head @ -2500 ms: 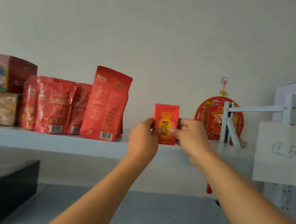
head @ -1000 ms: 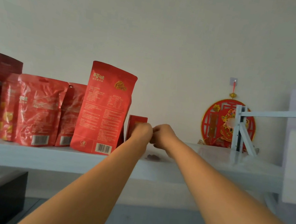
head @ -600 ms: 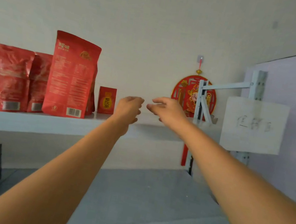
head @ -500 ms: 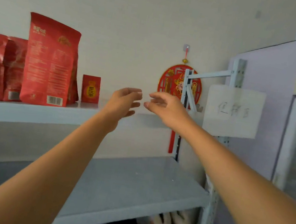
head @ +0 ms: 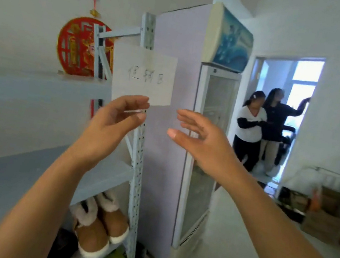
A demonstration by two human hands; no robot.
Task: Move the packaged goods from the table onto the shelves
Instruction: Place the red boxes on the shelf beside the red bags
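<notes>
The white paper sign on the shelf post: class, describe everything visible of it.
The paper sign is a white sheet, wider than tall, hanging flat and level on the perforated grey shelf post. One faint handwritten row of characters crosses its middle. The left hand overlaps its lower edge; contact is unclear.

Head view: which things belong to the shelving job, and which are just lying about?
Job: shelves, left hand, right hand, both empty.
Lying about: paper sign, red ornament, boots, fridge, boxes.
</notes>
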